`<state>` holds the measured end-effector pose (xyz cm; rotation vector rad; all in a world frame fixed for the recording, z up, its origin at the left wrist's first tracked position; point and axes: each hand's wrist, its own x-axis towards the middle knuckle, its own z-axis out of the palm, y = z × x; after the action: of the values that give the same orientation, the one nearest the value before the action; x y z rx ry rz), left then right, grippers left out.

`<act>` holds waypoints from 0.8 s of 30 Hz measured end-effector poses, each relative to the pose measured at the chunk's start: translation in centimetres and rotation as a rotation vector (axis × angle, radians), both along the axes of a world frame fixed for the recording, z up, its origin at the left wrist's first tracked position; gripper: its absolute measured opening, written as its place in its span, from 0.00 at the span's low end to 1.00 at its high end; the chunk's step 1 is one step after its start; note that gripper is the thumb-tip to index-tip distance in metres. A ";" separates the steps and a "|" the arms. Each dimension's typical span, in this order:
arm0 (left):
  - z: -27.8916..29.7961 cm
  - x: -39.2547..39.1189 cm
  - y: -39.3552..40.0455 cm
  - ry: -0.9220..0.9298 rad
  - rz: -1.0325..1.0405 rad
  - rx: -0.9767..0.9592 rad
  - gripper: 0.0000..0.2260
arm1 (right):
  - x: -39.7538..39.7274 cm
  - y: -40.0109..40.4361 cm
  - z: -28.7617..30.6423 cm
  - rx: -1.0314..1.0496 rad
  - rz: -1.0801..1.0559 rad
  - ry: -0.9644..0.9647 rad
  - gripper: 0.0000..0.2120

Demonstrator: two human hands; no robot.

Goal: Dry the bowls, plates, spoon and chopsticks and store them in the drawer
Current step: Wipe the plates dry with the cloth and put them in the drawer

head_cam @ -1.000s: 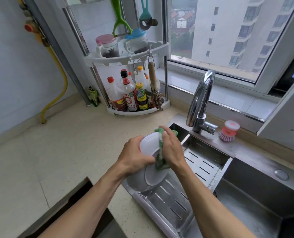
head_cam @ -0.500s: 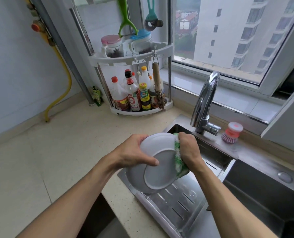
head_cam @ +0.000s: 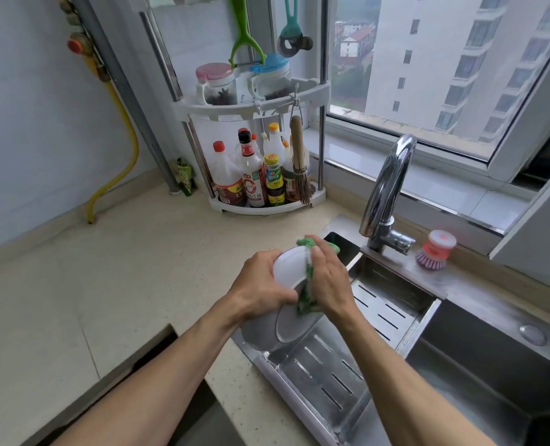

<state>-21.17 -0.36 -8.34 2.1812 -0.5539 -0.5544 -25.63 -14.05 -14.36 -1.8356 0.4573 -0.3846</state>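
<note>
White and tilted on edge, the plate (head_cam: 288,304) is held above the steel drain tray (head_cam: 328,375) at the sink's (head_cam: 479,375) left end, just beside the desk (head_cam: 112,284). The left hand (head_cam: 261,286) grips the plate's left rim, fingers curled round the edge and thumb lying across its face. The right hand (head_cam: 326,281) pinches a green cloth (head_cam: 306,302) against the plate's right rim; the cloth wraps over the edge, with a tuft showing above the fingers. Both forearms reach in from the bottom of the view.

Behind the hands a chrome tap (head_cam: 386,191) arches over the sink, and a pink dish brush (head_cam: 436,254) stands on the ledge to its right. In the far corner of the desk a white two-tier rack (head_cam: 254,106) carries sauce bottles (head_cam: 251,175) below and two lidded jars (head_cam: 217,83) above, with a bamboo whisk (head_cam: 299,162) hanging from its front. A yellow hose (head_cam: 119,152) runs down the left wall. At the lower left, a dark gap (head_cam: 132,368) opens at the desk's front edge.
</note>
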 end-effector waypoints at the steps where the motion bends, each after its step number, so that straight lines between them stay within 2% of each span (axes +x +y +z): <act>1: -0.1 0.0 0.1 0.006 0.022 -0.015 0.25 | -0.2 0.5 0.2 -0.045 0.029 -0.027 0.27; 3: -0.3 0.3 0.2 0.013 0.083 -0.049 0.20 | -0.9 2.1 0.3 -0.193 0.105 -0.142 0.25; 5: -0.1 0.2 0.2 0.004 0.094 -0.061 0.19 | -1.4 2.5 -0.1 -0.229 0.149 -0.202 0.24; 9: 0.1 -0.6 0.3 0.002 0.083 -0.096 0.26 | 0.1 -0.7 0.1 0.096 0.026 0.018 0.29; 10: 0.1 -0.6 0.2 0.008 0.094 -0.107 0.27 | 0.4 -0.8 0.5 0.112 0.010 0.032 0.30; 15: -0.1 0.1 -0.3 0.044 0.127 -0.120 0.26 | -0.5 1.7 1.2 -0.106 0.087 -0.155 0.25; 16: 0.0 0.0 -0.3 0.034 0.107 -0.115 0.25 | -0.7 1.6 1.0 -0.076 0.069 -0.148 0.24; 20: 0.9 -0.6 0.4 0.009 0.023 -0.169 0.27 | -0.3 -1.3 1.4 0.304 -0.131 0.016 0.18; 22: 1.2 -0.6 1.0 0.070 0.017 -0.220 0.27 | -0.3 -2.5 1.5 0.341 -0.167 0.024 0.18; 24: 1.3 -0.2 1.8 0.170 -0.021 -0.243 0.28 | -0.3 -3.5 2.0 0.302 -0.147 0.020 0.23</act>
<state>-21.34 1.46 -6.99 1.8814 -0.5241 -0.6424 -25.98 -17.53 -12.38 -1.5194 0.6304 -0.3753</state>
